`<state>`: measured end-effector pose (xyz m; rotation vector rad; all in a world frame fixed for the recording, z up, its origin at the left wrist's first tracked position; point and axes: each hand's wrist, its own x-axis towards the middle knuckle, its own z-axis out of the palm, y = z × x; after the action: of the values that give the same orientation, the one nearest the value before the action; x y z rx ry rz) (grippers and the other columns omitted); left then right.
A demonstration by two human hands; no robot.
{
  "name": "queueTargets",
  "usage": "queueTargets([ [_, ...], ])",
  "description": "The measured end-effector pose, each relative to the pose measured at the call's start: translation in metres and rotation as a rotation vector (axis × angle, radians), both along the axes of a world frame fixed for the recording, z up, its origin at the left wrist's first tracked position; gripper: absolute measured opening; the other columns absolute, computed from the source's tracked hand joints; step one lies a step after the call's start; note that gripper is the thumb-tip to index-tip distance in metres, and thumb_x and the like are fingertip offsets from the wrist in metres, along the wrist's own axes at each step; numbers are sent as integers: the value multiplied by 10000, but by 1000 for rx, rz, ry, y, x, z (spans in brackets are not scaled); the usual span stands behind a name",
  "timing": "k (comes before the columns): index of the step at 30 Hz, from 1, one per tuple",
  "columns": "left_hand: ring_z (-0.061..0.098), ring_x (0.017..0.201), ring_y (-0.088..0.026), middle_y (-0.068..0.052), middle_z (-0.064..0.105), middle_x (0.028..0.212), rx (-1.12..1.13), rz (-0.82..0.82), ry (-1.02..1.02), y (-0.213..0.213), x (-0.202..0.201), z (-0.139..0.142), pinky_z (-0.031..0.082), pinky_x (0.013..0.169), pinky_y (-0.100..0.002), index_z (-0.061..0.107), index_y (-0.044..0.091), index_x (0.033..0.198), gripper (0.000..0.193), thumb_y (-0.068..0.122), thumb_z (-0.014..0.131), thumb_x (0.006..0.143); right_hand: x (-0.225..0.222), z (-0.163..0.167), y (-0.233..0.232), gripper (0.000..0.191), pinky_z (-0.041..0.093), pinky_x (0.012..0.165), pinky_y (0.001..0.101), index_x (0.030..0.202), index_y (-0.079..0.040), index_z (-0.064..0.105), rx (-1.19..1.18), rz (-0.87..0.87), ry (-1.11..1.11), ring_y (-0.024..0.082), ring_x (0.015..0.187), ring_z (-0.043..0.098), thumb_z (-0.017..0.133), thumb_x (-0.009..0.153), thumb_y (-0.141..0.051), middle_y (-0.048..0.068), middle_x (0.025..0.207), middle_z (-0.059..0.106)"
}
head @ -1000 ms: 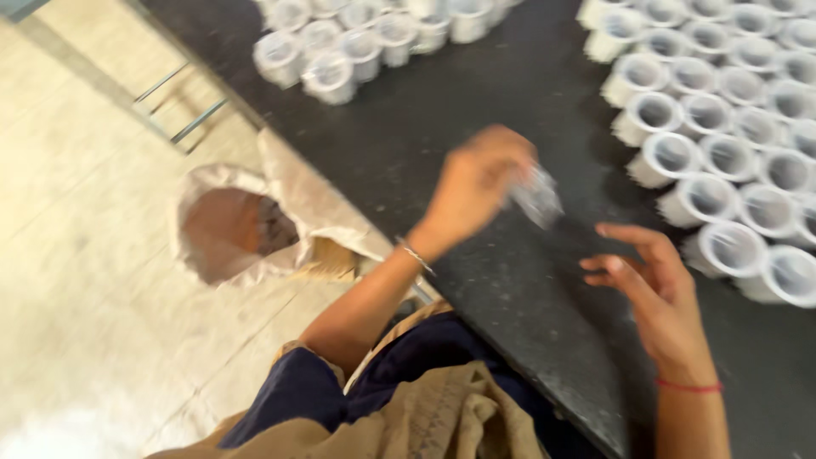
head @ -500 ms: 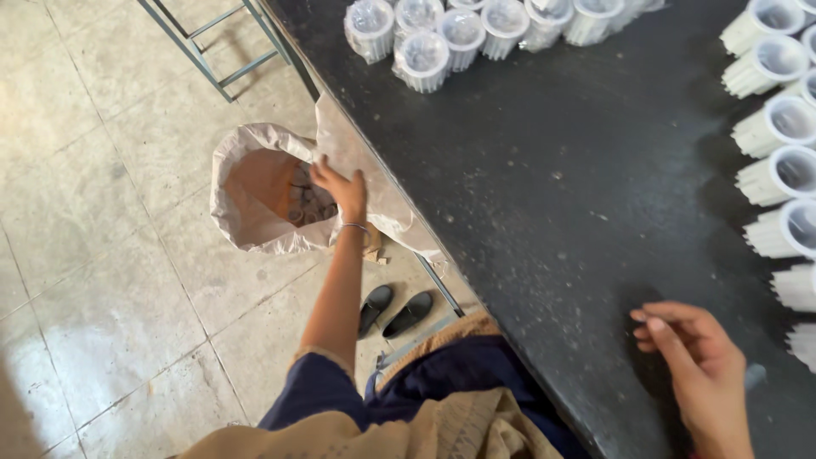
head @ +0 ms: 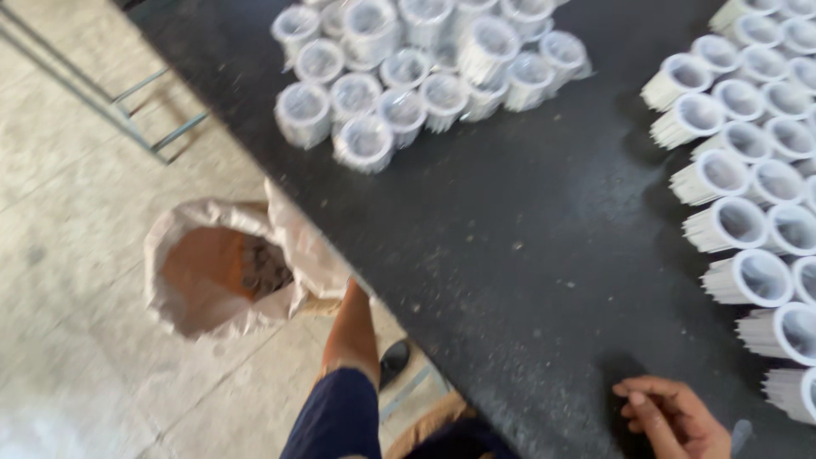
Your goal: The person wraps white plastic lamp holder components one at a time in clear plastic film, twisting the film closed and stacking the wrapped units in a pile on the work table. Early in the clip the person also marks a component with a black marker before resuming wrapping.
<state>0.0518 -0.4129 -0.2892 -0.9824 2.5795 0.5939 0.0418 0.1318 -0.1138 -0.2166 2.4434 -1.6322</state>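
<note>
Below, left hand [head: 350,293] at sack [head: 223,274]; right hand [head: 676,416] on table [head: 510,246].

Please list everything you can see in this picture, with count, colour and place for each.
Table: one, black top, fills the right and middle.
Ribbed rings: a cluster of roughly fifteen, white, at the table's far edge.
Ribbed rings in rows: many, white, along the right side.
Sack: one, pale outside, orange-brown inside, open on the floor beside the table.
Metal frame: one, grey, on the floor at upper left.
Shoe: one, dark, under the table edge.
Left hand: at the sack's rim, mostly hidden.
Right hand: resting on the table, fingers curled.
</note>
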Motion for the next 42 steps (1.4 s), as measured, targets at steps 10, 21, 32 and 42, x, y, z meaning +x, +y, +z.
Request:
queueTargets([
  [10,364,1338,-450,-256,364,1454,101,25,-200,-25,-23,7,283,1104,-547,425,19,1413,592,211,651,901,-9,-33,3,164,540,597,303,1037,18,764,26,-138,-142,168,684,682,693,890,11,141,917,819],
  [21,452,1231,-454,-267,441,1345,238,224,-38,-44,44,33,357,1034,-534,499,20,1322,515,151,674,856,-9,24,-30,202,527,683,302,1104,3,735,11,10,-187,160,778,674,657,924,-47,114,976,795],
  [32,562,1125,-452,-250,506,1263,-456,1028,1268,-89,64,173,452,956,-529,587,46,1228,357,31,629,874,-8,47,-41,196,519,702,265,1114,-3,709,-145,222,-116,108,786,633,630,959,-94,67,961,761],
  [42,516,1143,-423,-250,530,1237,-637,112,1307,22,31,302,383,901,-512,661,67,1002,353,222,882,774,-7,62,-47,194,532,693,264,1111,-17,703,-212,288,-84,94,787,636,615,959,-98,46,954,755],
])
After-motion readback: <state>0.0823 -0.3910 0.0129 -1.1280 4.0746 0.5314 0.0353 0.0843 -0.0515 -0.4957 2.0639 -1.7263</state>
